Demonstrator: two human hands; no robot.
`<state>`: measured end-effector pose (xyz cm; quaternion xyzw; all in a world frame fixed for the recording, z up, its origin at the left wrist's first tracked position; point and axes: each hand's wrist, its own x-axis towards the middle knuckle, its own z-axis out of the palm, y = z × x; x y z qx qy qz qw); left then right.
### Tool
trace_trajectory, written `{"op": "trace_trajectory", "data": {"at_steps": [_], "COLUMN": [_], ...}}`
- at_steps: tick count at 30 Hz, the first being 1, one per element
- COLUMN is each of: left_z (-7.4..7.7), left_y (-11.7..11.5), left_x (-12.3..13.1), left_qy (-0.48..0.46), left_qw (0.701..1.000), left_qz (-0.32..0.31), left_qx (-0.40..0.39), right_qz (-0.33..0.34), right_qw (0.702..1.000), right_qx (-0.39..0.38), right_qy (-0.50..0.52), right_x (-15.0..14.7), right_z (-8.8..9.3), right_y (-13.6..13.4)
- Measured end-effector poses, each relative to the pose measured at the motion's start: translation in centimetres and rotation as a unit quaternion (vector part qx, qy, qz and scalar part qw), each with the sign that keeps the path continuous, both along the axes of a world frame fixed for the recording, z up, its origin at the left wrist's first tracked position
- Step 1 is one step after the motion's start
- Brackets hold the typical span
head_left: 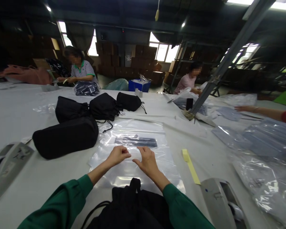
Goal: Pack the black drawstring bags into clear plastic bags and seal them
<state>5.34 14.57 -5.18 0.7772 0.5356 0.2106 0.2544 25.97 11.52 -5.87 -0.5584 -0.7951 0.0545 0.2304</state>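
A stack of clear plastic bags [143, 168] with a printed black text box lies flat in front of me. Over its middle, the thumb and fingers of my left hand [119, 155] are pinched together; what they hold, if anything, does not show clearly. Just to the right, my right hand [147, 160] has its thumb and fingers apart, holding nothing I can see. Between my forearms, at the near edge, is a black fabric bag [135, 208] with a top loop and a cord. Several black drawstring pouches [103, 106] and a long black pouch [66, 136] lie beyond, to the left.
Tape dispensers stand at the left [10, 167] and right [222, 202]. A yellow strip [191, 167] lies by the right one. Plastic-wrapped packs [267, 140] cover the right side, where a co-worker's arm [264, 110] reaches in. A metal post [225, 63] slants upward.
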Motion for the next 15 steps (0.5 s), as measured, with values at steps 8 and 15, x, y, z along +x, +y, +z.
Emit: {"op": "trace_trajectory", "data": {"at_steps": [8,15], "left_z": [0.8,1.0], "left_y": [-1.8,-3.1], "left_x": [-1.6,3.5], "left_qy": [0.059,0.127], "left_qw": [0.998,0.991], "left_qz": [-0.020,-0.015], "left_qx": [0.023,0.037], "right_qz": [0.008,0.025], "right_qw": [0.999,0.998], "right_qx": [-0.020,-0.008], "right_qy": [-0.038,-0.066], "right_x": [3.7,1.6], "right_z": [-0.8,0.1], "right_y": [-1.3,-1.3]}}
